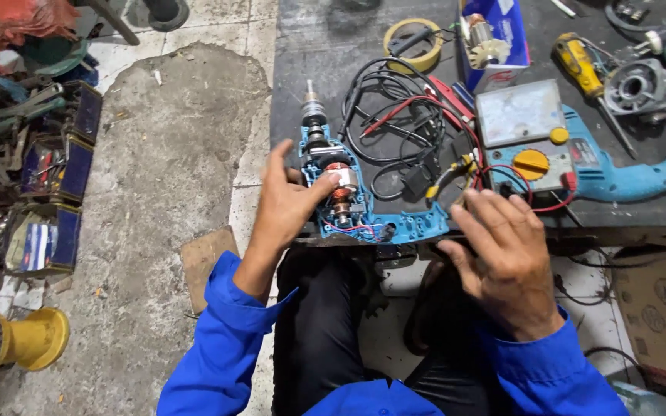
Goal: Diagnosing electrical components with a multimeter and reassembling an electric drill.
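An opened blue electric drill half-shell lies on the dark workbench near its front edge, with its copper-wound armature and chuck shaft exposed. My left hand rests against the shell's left side, thumb touching the armature. My right hand hovers over the bench's front edge to the right of the shell's handle, fingers spread, holding nothing. Black and red test leads coil behind the drill and run to a grey multimeter with a yellow dial.
A second blue drill lies right of the meter. A roll of yellow tape, a box with an armature, a yellow screwdriver and a metal gear housing sit farther back. Boxes of parts and a yellow spool stand on the floor at left.
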